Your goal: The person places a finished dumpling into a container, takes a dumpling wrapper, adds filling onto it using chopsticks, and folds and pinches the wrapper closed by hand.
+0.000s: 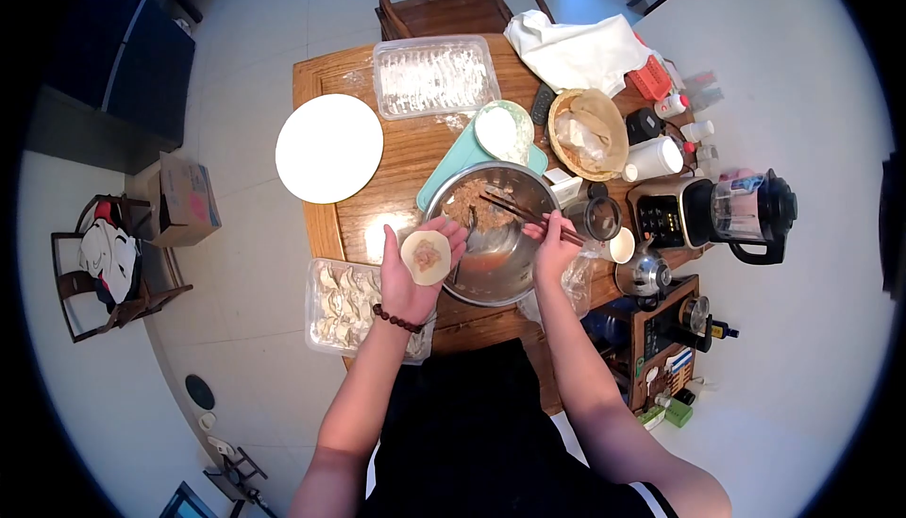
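Note:
On the upturned palm of my left hand rests a round dumpling wrapper with a small dab of filling at its middle. The fingers of that hand are stretched out beneath it. My right hand is closed around a pair of dark chopsticks, whose tips reach over the steel bowl. Minced filling lies in the upper left of the bowl, along with a dark-handled utensil. Folded dumplings sit in rows in a clear plastic tray left of my left wrist.
A white round board and a floured tray lie at the far side. A flour bowl stands on a teal scale-like base. To the right are a basket, a blender and a kettle.

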The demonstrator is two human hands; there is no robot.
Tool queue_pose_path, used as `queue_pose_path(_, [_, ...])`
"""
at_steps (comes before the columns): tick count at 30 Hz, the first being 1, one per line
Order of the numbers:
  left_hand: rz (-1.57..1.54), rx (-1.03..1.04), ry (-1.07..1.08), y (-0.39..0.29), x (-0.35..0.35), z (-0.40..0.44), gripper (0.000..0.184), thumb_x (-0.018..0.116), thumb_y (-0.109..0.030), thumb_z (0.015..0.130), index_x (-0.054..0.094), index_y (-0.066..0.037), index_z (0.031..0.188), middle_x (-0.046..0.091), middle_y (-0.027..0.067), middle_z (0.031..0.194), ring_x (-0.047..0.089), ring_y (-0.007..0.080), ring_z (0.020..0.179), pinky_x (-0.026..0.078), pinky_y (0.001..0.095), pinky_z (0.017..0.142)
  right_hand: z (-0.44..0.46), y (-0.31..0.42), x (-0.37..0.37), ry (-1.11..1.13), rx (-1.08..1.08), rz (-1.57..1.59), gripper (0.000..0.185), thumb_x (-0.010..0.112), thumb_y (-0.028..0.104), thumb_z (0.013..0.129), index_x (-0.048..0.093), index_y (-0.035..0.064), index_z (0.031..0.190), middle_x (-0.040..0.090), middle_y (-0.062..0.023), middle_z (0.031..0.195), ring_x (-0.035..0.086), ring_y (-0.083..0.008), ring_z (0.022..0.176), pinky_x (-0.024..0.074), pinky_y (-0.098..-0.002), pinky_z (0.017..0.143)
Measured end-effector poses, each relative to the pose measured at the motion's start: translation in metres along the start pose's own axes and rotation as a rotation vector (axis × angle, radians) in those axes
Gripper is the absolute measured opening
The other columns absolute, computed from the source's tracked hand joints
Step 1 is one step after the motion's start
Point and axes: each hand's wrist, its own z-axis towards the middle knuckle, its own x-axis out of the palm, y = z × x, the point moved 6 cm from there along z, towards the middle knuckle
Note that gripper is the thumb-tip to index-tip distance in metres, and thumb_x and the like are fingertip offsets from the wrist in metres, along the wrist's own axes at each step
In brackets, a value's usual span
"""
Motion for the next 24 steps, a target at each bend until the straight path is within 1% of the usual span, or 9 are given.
queue_pose_path(5, [0.018, 0.007, 0.004, -0.001, -0.004, 0.001, 0.085, 0.026, -0.067, 0.104, 0.046, 0.008, 0.140, 0.052, 0.0265, 0.141, 0.052, 0.0380, 0.132, 0.042, 0.0471, 0.115, -0.003, 0.006, -0.013, -0.054, 0.057, 0.076, 0.030, 0.057, 0.020, 0.106, 0.058, -0.0072, 0.094, 0.068, -0.0184, 0.077, 0.069, -0.0233, 0.059, 0.0614, -0.0337, 0.055])
queue_pose_path(8, [0.014, 0.006, 0.001, 0.000, -0.007, 0.003, 0.085, 0.025, -0.067, 0.104, 0.046, 0.008, 0.140, 0.052, 0.0262, 0.141, 0.052, 0.0378, 0.132, 0.042, 0.0471, 0.115, -0.004, 0.016, -0.017, -0.074, 0.080, 0.135, 0.029, 0.057, 0.020, 0.105, 0.058, -0.0065, 0.094, 0.068, -0.0178, 0.077, 0.069, -0.0236, 0.059, 0.0621, -0.0344, 0.055])
queue_pose_path(14, [0.005, -0.004, -0.009, 0.005, -0.017, 0.013, 0.084, 0.026, -0.067, 0.104, 0.046, 0.007, 0.140, 0.053, 0.0251, 0.141, 0.052, 0.0368, 0.133, 0.042, 0.0465, 0.115, -0.014, 0.058, -0.018, -0.062, 0.102, 0.230, 0.026, 0.057, 0.019, 0.105, 0.059, -0.0052, 0.097, 0.068, -0.0162, 0.076, 0.069, -0.0246, 0.059, 0.0618, -0.0342, 0.055])
queue_pose_path(17, [-0.012, -0.002, -0.025, 0.005, -0.017, 0.016, 0.083, 0.026, -0.066, 0.104, 0.047, 0.006, 0.141, 0.053, 0.0242, 0.142, 0.052, 0.0360, 0.133, 0.042, 0.0463, 0.115, -0.025, 0.089, -0.014, 0.048, 0.114, 0.267, 0.025, 0.057, 0.020, 0.105, 0.061, -0.0033, 0.095, 0.068, -0.0161, 0.078, 0.068, -0.0247, 0.058, 0.0584, -0.0327, 0.054])
queue_pose_path(18, [-0.021, 0.001, -0.030, 0.006, -0.017, 0.017, 0.083, 0.026, -0.066, 0.105, 0.047, 0.006, 0.141, 0.053, 0.0238, 0.142, 0.052, 0.0355, 0.133, 0.042, 0.0463, 0.115, -0.030, 0.100, -0.012, 0.048, 0.114, 0.268, 0.025, 0.057, 0.020, 0.105, 0.061, -0.0033, 0.095, 0.068, -0.0161, 0.078, 0.068, -0.0247, 0.058, 0.0584, -0.0327, 0.054])
queue_pose_path(20, [0.003, 0.011, -0.034, 0.005, -0.016, 0.018, 0.083, 0.026, -0.066, 0.105, 0.047, 0.006, 0.141, 0.053, 0.0237, 0.142, 0.053, 0.0355, 0.132, 0.042, 0.0464, 0.115, -0.044, 0.123, 0.001, 0.194, 0.087, 0.308, 0.024, 0.057, 0.018, 0.105, 0.062, -0.0030, 0.094, 0.067, -0.0159, 0.078, 0.067, -0.0251, 0.058, 0.0577, -0.0339, 0.054])
queue_pose_path(21, [0.026, 0.021, -0.038, 0.005, -0.015, 0.019, 0.082, 0.025, -0.066, 0.105, 0.047, 0.005, 0.141, 0.053, 0.0237, 0.142, 0.053, 0.0354, 0.132, 0.042, 0.0465, 0.115, -0.050, 0.126, 0.002, 0.236, 0.111, 0.312, 0.023, 0.057, 0.017, 0.105, 0.062, -0.0035, 0.095, 0.066, -0.0158, 0.079, 0.067, -0.0258, 0.057, 0.0572, -0.0355, 0.053])
queue_pose_path(22, [0.027, 0.019, -0.036, 0.005, -0.013, 0.018, 0.082, 0.025, -0.066, 0.105, 0.047, 0.005, 0.141, 0.053, 0.0237, 0.142, 0.053, 0.0354, 0.132, 0.042, 0.0465, 0.115, -0.056, 0.133, 0.005, 0.234, 0.109, 0.313, 0.023, 0.057, 0.017, 0.105, 0.062, -0.0035, 0.095, 0.066, -0.0158, 0.079, 0.067, -0.0258, 0.057, 0.0572, -0.0355, 0.053])
queue_pose_path(24, [0.055, 0.021, 0.038, 0.004, -0.003, 0.016, 0.082, 0.024, -0.065, 0.105, 0.048, 0.005, 0.140, 0.055, 0.0230, 0.140, 0.054, 0.0351, 0.131, 0.043, 0.0466, 0.113, -0.069, 0.138, 0.015, 0.237, 0.204, 0.266, 0.023, 0.057, 0.016, 0.104, 0.062, -0.0041, 0.094, 0.066, -0.0155, 0.079, 0.067, -0.0260, 0.058, 0.0568, -0.0361, 0.052])
